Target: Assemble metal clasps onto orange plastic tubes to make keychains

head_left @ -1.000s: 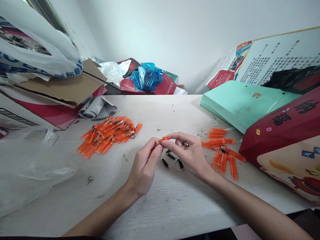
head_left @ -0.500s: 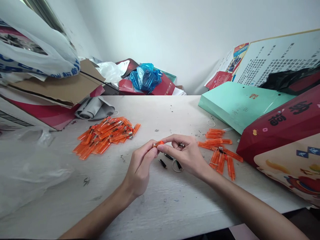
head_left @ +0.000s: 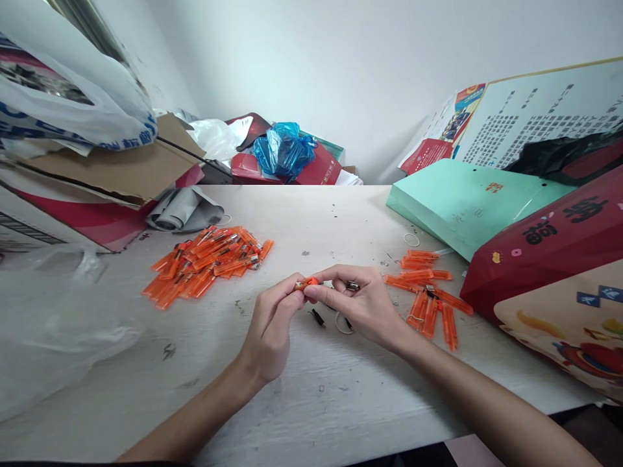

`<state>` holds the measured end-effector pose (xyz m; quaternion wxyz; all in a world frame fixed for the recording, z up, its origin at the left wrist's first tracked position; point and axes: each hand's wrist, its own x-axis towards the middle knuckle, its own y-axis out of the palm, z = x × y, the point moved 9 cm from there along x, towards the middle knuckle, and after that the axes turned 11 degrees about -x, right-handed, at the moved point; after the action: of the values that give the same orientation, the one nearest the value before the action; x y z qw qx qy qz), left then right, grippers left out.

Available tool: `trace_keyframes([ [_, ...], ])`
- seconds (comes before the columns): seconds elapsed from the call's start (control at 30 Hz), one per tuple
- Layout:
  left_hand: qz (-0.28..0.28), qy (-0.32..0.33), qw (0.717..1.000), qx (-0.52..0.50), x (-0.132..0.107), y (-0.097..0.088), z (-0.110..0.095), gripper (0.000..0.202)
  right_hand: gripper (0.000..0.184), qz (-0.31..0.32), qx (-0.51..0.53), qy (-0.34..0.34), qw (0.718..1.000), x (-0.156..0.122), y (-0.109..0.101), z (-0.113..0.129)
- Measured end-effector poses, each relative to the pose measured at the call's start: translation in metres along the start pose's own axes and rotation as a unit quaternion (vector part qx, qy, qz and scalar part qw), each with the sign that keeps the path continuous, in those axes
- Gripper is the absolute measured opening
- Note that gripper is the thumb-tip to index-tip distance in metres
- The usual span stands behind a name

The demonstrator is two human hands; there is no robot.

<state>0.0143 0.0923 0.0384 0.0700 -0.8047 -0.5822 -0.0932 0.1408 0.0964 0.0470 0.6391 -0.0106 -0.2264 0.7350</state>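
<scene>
Between my two hands, above the middle of the table, is an orange lighter (head_left: 306, 283), mostly covered by fingers. My left hand (head_left: 274, 321) is closed around its body. The thumb and index finger of my right hand (head_left: 365, 299) pinch its orange-red top end. A small metal lighter cap (head_left: 352, 285) is tucked in the curled fingers of that same hand. Just below the hands lie a small black part with a thin wire (head_left: 317, 318) and a pale rubber band (head_left: 343, 324), partly hidden by my right hand.
A heap of orange lighters (head_left: 204, 266) lies left on the table (head_left: 311, 402); a smaller group (head_left: 428, 311) lies right. A clear plastic bag (head_left: 53, 337) spreads at the left edge. A mint-green bag (head_left: 467, 201) and a red bag (head_left: 545, 272) stand right.
The right thumb and index finger have shifted slightly left and down over the lighter's top end. My left hand keeps its hold, nearly still.
</scene>
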Motion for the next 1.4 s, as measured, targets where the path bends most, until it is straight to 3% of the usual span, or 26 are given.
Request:
trace_keyframes([
  [0.57,-0.015,-0.011,1.000,0.006,-0.002,-0.002,0.002,0.027,0.020,-0.023,-0.007,0.003,1.000,-0.003,0.003,-0.002],
  [0.87,-0.007,-0.004,1.000,-0.014,0.000,-0.001,0.005,0.027,0.018,-0.009,-0.070,-0.018,0.997,-0.002,0.001,0.004],
  [0.97,-0.007,-0.014,0.999,-0.028,0.001,-0.003,0.010,0.028,0.019,-0.023,-0.121,-0.077,0.989,-0.003,0.001,0.011],
  [1.07,-0.008,-0.031,0.998,-0.048,0.001,-0.005,0.015,0.033,0.020,-0.053,-0.200,-0.173,0.963,-0.009,0.004,0.022],
  [1.13,-0.017,-0.041,0.997,-0.059,0.002,-0.006,0.016,0.037,0.021,-0.056,-0.228,-0.195,0.952,-0.012,0.006,0.025],
  [1.27,-0.035,-0.079,0.992,-0.096,0.002,-0.007,0.019,0.042,0.025,-0.029,-0.133,-0.105,0.985,-0.010,0.002,0.016],
  [1.33,-0.032,-0.120,0.982,-0.139,0.003,-0.005,0.025,0.044,0.028,-0.017,-0.025,-0.013,0.999,-0.007,-0.002,0.002],
  [1.4,-0.013,-0.168,0.961,-0.218,0.003,0.002,0.030,0.045,0.027,-0.012,0.108,0.071,0.992,-0.004,-0.001,-0.014],
])
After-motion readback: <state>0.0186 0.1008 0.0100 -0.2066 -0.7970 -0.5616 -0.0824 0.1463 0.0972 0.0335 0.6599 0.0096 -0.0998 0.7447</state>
